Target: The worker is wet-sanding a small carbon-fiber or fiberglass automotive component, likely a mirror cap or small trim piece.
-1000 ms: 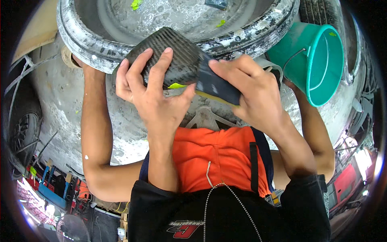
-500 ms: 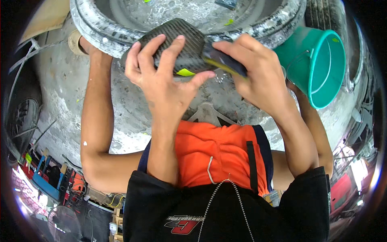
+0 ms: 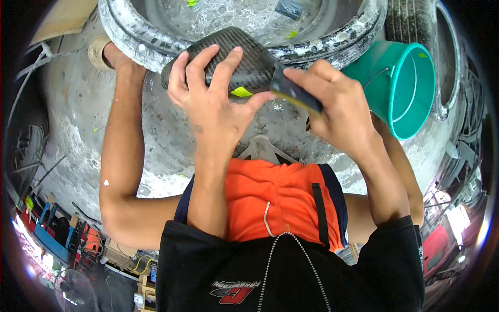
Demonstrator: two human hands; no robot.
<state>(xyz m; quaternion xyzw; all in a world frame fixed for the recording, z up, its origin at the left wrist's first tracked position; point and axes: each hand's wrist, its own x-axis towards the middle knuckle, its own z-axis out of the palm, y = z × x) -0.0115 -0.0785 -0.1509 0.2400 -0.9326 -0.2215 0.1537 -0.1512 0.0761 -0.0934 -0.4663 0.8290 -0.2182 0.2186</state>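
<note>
My left hand (image 3: 215,106) is closed over a dark, woven carbon-fibre shell (image 3: 240,54), its spread fingers lying on the top and its thumb along the near edge. A bright yellow-green patch (image 3: 240,92) shows on that near edge. In my right hand (image 3: 340,112) is a flat, dark sanding block (image 3: 296,92) with a yellowish lower edge. One end of the block meets the right end of the shell, close to my left thumb tip. The shell is held over the near rim of a scuffed, whitish tyre (image 3: 148,52); its underside is hidden.
Inside the tyre is shallow liquid with another dark block (image 3: 289,9) and a yellow-green scrap (image 3: 291,35). A green bucket (image 3: 374,73) leans at the right, beside a dark tyre (image 3: 410,23). My bare legs flank the wet concrete floor (image 3: 166,119).
The shell and my left hand have shifted slightly right in view. The sanding block has moved right and a little nearer me along the shell's end. Both grips stay the same.
</note>
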